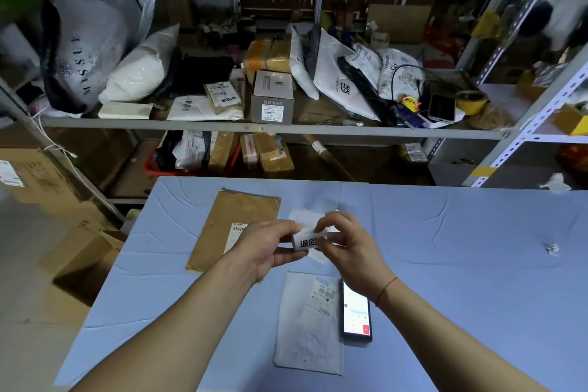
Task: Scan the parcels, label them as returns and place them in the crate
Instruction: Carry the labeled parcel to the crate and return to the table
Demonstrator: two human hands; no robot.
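Observation:
Above the blue table point(445, 264), both my hands hold a small white roll of return labels point(306, 242) printed with black characters. My left hand point(267, 248) grips the roll from the left, while my right hand point(346, 242) pinches its right end with curled fingers. A brown padded parcel point(229, 226) with a shipping label lies flat under and beyond my left hand. A white parcel point(310, 321) with a barcode label lies near me, and a phone point(355, 312) with a lit screen rests along its right edge. Loose white backing paper point(302, 216) lies behind my hands.
A red crate point(152, 167) holding several parcels sits on the low shelf past the table's far edge. The metal shelf point(270, 127) above carries bags, boxes, a tape roll point(471, 100) and another phone. Cardboard boxes point(79, 251) stand on the floor to the left. A crumpled scrap point(553, 249) lies at right.

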